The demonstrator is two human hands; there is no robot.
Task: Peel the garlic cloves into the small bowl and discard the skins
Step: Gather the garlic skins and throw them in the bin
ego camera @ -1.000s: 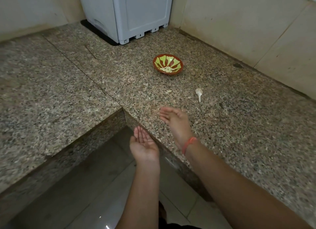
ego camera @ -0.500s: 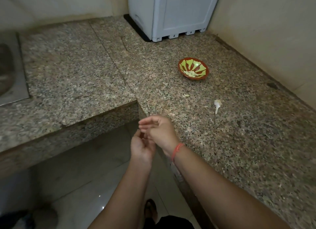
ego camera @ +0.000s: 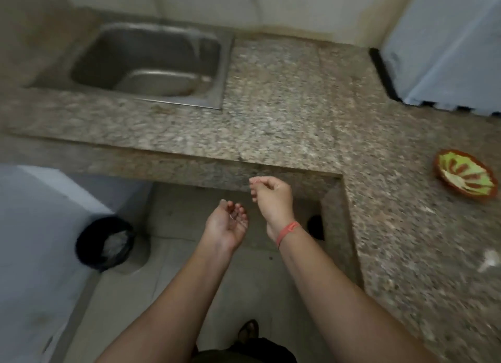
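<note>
Left hand (ego camera: 226,226) cupped palm-up, seemingly cradling garlic skins (ego camera: 232,217), right hand (ego camera: 273,197) loosely curled, contents unclear; discarding seems underway, needing a carry left to the black bin (ego camera: 104,243).

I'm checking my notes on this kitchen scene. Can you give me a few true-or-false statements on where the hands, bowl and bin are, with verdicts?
1. The small bowl sits on the counter, at the right. True.
2. Both hands rest on the counter. False: the left hand and right hand are held over the floor, in front of the counter's edge.
3. A black-lined bin stands on the floor at the left. True.
4. The orange band is on the left wrist. False: it is on the right wrist.
5. The left hand is cupped, palm up. True.
</note>
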